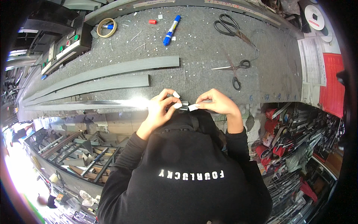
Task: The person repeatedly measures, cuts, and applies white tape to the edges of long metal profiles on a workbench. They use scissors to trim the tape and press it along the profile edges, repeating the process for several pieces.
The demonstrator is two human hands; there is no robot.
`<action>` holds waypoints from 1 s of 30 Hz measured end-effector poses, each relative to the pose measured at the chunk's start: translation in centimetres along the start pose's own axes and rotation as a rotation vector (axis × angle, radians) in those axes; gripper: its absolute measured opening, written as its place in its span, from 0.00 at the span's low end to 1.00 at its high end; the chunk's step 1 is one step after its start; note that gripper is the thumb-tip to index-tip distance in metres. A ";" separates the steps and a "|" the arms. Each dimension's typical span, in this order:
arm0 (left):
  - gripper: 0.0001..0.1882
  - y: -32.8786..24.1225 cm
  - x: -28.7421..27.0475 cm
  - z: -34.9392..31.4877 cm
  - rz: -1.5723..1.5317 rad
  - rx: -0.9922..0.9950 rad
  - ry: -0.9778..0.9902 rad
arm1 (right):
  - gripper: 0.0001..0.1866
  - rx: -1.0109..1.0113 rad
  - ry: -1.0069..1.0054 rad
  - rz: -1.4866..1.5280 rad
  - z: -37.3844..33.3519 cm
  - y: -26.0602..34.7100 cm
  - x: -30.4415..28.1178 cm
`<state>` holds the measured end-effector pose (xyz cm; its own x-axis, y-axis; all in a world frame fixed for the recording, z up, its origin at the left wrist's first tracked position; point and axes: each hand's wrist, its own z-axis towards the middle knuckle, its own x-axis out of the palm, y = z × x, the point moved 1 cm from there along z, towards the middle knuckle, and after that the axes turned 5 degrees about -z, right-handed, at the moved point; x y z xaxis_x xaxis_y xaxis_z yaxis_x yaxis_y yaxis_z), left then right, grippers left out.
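A long shiny metal strip (112, 103) runs from the far left along the workbench's near edge to my hands. My left hand (163, 106) is closed around its right end, thumb and fingers bent together. White coverings, perhaps tape, show at several of its fingertips. Just right of that end, my right hand (217, 103) is pinched, with a small white patch (192, 107) at its fingertips. Whether that patch is tape on a finger or a held piece, I cannot tell. Two grey flat strips (145, 63) lie beyond the metal one.
On the grey-covered workbench (201, 44) lie small scissors (234, 68), large black-handled scissors (235, 30), a blue marker (172, 30), a red cap (152, 22) and a tape roll (107, 28). A button panel (63, 50) stands at left. Scrap-filled bins (82, 156) sit below.
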<state>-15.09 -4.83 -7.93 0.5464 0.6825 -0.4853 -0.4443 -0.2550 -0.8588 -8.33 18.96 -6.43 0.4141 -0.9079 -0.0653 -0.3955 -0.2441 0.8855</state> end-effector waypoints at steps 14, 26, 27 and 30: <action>0.05 0.0 -0.1 -0.3 -0.073 -0.112 0.057 | 0.12 0.009 0.030 -0.082 1.5 0.6 -0.2; 0.06 0.1 0.3 -0.1 0.029 -0.070 0.036 | 0.11 0.025 -0.158 -0.155 0.4 0.3 2.0; 0.06 0.1 0.4 -0.1 0.030 -0.092 0.060 | 0.11 0.030 -0.157 -0.136 0.3 -0.1 2.3; 0.07 0.3 0.6 0.2 0.052 0.054 -0.017 | 0.10 -0.164 -0.171 -0.011 0.4 -1.3 3.1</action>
<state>-15.09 -4.39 -8.44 0.5099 0.6810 -0.5256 -0.5092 -0.2536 -0.8225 -6.85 16.32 -7.91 0.2677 -0.9533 -0.1400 -0.2472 -0.2084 0.9463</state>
